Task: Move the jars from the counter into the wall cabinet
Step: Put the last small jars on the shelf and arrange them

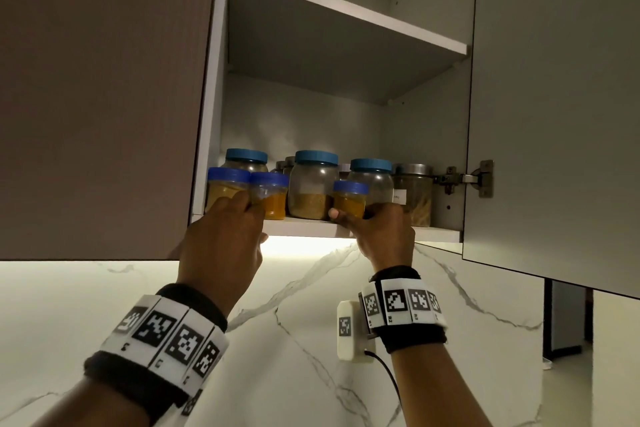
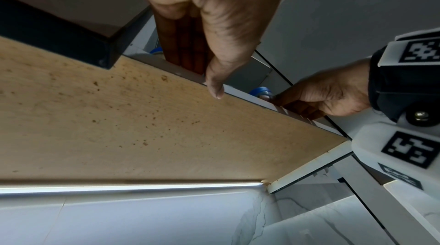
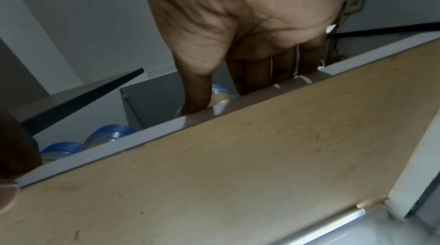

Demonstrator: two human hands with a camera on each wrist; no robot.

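Our right hand (image 1: 379, 230) wraps thumb and fingers round small jar (image 1: 349, 199), upright on lower shelf (image 1: 304, 228) near edge, axis vertical, deeper space beyond fingers. Our left hand (image 1: 225, 239) reaches left jars (image 1: 228, 189); grip unclear, cannot tell. Jars hold yellow-orange powder; big jar (image 1: 313, 185) behind holds brownish powder.

- Three small jars (image 1: 269, 196) stood along the front edge of the bottom shelf (image 1: 304, 228).
- Larger jars (image 1: 313, 185) stood behind them (toward 12 o'clock).
- A metal-lidded jar (image 1: 414, 194) sat at 3 o'clock, near the hinge (image 1: 465, 178).
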